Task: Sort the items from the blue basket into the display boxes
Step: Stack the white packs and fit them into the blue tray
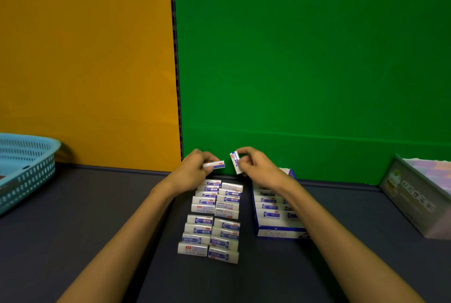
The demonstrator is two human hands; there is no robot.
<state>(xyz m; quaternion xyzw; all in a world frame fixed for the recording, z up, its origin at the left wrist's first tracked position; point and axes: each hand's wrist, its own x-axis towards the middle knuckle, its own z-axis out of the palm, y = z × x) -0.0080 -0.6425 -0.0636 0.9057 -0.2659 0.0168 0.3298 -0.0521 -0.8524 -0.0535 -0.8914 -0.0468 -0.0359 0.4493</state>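
Note:
My left hand pinches a white and blue eraser held level above the table. My right hand pinches a second eraser, tilted upright, just to the right of the first. Both hands hover over the far end of two columns of several wrapped erasers lying on the dark table. A blue and white display box with erasers in rows stands to the right of them, partly hidden by my right forearm. The blue basket sits at the far left.
A grey display box with a cartoon print and pastel contents stands at the right edge. An orange wall and a green wall rise behind the dark table.

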